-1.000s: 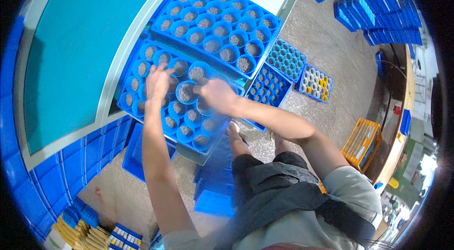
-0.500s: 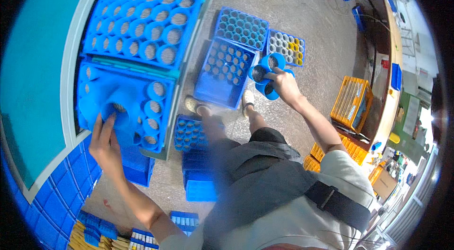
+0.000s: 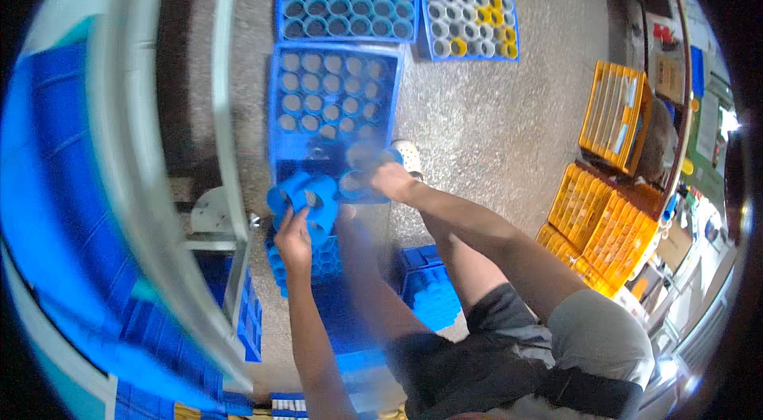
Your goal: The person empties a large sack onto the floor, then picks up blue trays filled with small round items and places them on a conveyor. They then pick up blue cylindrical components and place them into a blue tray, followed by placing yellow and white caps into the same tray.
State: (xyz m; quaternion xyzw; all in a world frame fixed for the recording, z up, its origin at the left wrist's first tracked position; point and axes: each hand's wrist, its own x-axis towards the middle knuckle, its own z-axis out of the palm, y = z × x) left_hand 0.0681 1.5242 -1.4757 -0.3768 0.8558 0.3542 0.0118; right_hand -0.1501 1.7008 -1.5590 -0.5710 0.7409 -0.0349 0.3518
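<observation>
My left hand (image 3: pixel 294 243) is closed around a bunch of blue round tubes (image 3: pixel 298 193). Greyish contents show in one of their open ends. Close by on the right, my right hand (image 3: pixel 393 181) is closed on another bunch of blue tubes (image 3: pixel 358 178), smeared by motion. Both bunches are over the near end of a blue crate (image 3: pixel 395 94) on the floor. Rows of tubes with grey ends (image 3: pixel 330 86) stand in its far part. My hands and the held tubes hide some of its near end, so I cannot tell whether anything there touches.
Beyond the crate lie a blue crate of teal tubes (image 3: pixel 338 3) and a smaller one of white and yellow tubes (image 3: pixel 469 23). The metal table frame (image 3: pixel 226 102) runs along my left. Orange crates (image 3: pixel 600 221) stand at right. My shoe (image 3: pixel 408 156) is beside the crate.
My left hand has left the crate on the table and come right with several blue tubes. My right hand's tubes have moved nearer, to the floor crate. The view has swung right.
</observation>
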